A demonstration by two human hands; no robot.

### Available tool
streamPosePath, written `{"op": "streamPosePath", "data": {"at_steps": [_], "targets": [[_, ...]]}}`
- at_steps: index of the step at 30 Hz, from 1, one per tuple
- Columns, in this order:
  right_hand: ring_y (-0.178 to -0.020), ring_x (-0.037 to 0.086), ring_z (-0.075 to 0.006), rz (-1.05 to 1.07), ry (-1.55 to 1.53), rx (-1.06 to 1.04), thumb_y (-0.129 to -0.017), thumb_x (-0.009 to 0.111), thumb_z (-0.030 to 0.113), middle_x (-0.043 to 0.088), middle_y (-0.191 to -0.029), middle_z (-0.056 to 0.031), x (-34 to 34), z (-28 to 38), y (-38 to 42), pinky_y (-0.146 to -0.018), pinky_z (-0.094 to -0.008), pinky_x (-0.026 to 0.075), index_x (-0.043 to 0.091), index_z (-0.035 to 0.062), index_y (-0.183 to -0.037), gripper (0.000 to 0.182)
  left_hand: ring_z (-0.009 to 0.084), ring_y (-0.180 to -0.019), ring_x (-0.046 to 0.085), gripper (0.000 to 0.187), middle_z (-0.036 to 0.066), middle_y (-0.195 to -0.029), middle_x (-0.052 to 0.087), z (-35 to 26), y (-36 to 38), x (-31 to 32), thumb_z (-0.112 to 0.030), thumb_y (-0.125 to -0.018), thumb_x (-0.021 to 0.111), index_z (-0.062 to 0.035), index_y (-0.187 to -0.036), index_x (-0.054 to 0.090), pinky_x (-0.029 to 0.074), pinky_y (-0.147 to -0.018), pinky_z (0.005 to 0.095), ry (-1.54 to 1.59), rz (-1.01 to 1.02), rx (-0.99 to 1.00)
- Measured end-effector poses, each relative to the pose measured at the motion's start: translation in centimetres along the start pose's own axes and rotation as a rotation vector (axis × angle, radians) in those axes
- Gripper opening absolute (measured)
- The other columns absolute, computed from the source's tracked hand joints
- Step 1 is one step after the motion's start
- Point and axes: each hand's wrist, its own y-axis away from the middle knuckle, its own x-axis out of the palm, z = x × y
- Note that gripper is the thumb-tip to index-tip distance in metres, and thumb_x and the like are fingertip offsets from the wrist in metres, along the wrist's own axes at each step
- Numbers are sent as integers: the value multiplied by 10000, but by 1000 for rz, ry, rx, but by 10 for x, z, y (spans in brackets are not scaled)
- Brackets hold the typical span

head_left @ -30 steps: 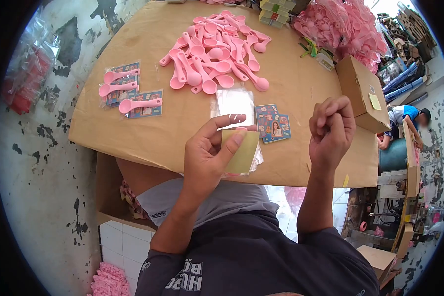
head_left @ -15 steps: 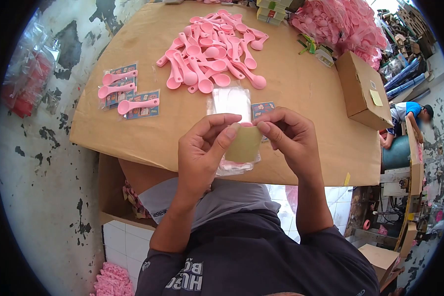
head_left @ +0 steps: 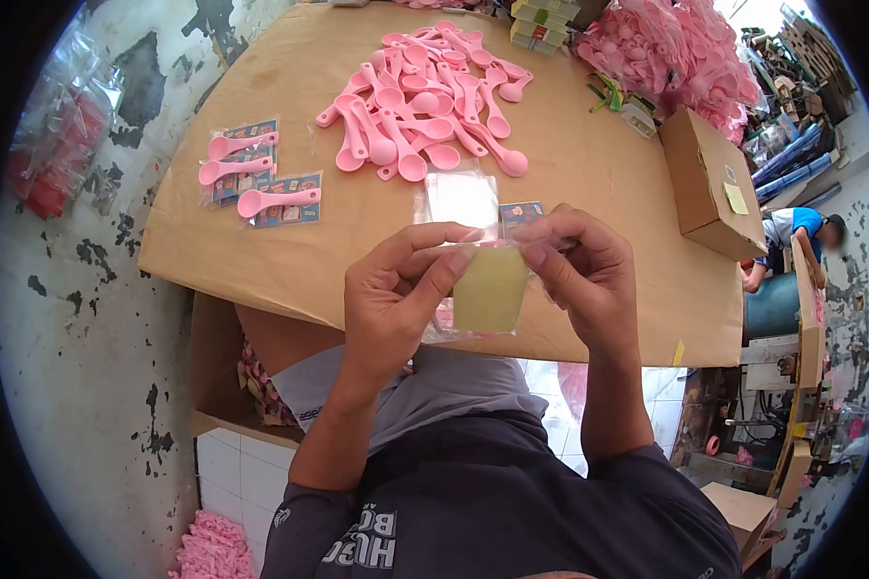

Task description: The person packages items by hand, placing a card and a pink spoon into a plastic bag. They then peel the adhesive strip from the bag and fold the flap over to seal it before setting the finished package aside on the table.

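Note:
A yellow-green card (head_left: pixel 490 292) in a clear plastic sleeve hangs between my two hands near the table's front edge. My left hand (head_left: pixel 406 280) pinches its upper left corner, and my right hand (head_left: pixel 579 270) pinches the upper right. Clear plastic bags (head_left: pixel 461 201) lie just behind and under the card. A printed blue card (head_left: pixel 519 216) is partly hidden behind my right hand. Farther back sits a heap of pink spoons (head_left: pixel 425 101). To the left, pink spoons (head_left: pixel 278 200) rest with printed blue cards in clear bags.
On the brown-covered table (head_left: pixel 589 193) stand a cardboard box (head_left: pixel 710 183) at the right and small stacked boxes (head_left: pixel 541 24) at the back. Bagged pink items (head_left: pixel 666 58) pile up behind. Another person (head_left: pixel 792 232) is at the far right, by a blue-green drum (head_left: pixel 774 304).
The card has moved slightly right and toward me and now shows more of its face. My right hand has shifted a little right. The view has shifted slightly.

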Motion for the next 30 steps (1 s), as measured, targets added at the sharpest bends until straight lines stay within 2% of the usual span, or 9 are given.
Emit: {"op": "streamPosePath", "data": {"at_steps": [7, 9, 12, 17, 19, 21, 24, 28, 30], "targets": [[-783, 548, -71, 53, -84, 25, -973, 586, -42, 635, -955, -48, -9, -3, 1, -675, -215, 405, 732, -19, -981, 149, 88, -875, 686, 107, 104, -938, 744, 9, 1, -11, -11, -1007, 603, 19, -1088, 667, 553, -768, 238, -19, 79, 73], [-797, 547, -90, 90, 1, -104, -943, 578, -70, 626, -959, -55, -8, -4, -2, -686, -225, 408, 727, -21, -978, 161, 88, -863, 680, 106, 98, -937, 738, 6, 1, -10, -4, -1005, 596, 20, -1086, 658, 554, -769, 239, 14, 72, 58], [-812, 548, -107, 109, 75, -120, -918, 572, -82, 627, -974, -61, -8, 3, -1, -700, -235, 414, 729, -14, -964, 177, 103, -843, 683, 99, 104, -930, 729, 8, -1, -9, -5, -990, 602, 25, -1079, 632, 566, -764, 255, 98, 54, 17], [-820, 543, -63, 76, 140, -110, -909, 652, -48, 618, -961, -40, -4, 4, 0, -675, -199, 408, 697, -6, -945, 72, 119, -834, 690, 119, 119, -922, 723, 5, -3, -8, 4, -972, 608, 28, -1088, 595, 580, -754, 267, 327, 63, -105], [-834, 548, -47, 50, 217, -70, -909, 686, -33, 614, -959, -28, -2, 1, 2, -674, -186, 419, 675, -2, -965, 65, 132, -849, 704, 209, 151, -957, 735, 10, -3, -6, -15, -983, 618, 16, -1177, 547, 590, -752, 277, 49, 34, -76], [-874, 569, -28, -35, 68, -16, -909, 728, -19, 605, -966, -8, 0, -5, 3, -703, -175, 471, 601, 11, -1067, 205, 140, -868, 711, 270, 169, -987, 739, 8, -4, -1, -32, -986, 631, 9, -1228, 518, 592, -754, 280, 81, 9, -88], [-904, 592, -47, -24, 4, -26, -921, 724, -19, 602, -977, -5, -2, -6, 1, -770, -196, 514, 539, 29, -1157, 303, 146, -913, 716, 383, 192, -1025, 746, 7, -4, -2, -68, -996, 648, -2, -1326, 466, 587, -790, 282, 144, -2, -105], [-922, 597, -60, -21, -27, -31, -911, 722, -41, 604, -986, -15, -2, -4, 1, -784, -209, 520, 531, 29, -1178, 335, 141, -925, 712, 506, 193, -1036, 749, -1, -4, 4, -68, -999, 650, -2, -1442, 415, 585, -832, 285, 256, 1, -161], [-934, 596, -66, -47, -48, -39, -904, 728, -44, 606, -989, -20, -4, -4, 1, -797, -220, 524, 535, 27, -1177, 341, 142, -935, 711, 502, 183, -1043, 750, -4, -3, 1, -53, -992, 653, 11, -1440, 436, 588, -843, 293, 151, 78, -187]]}}
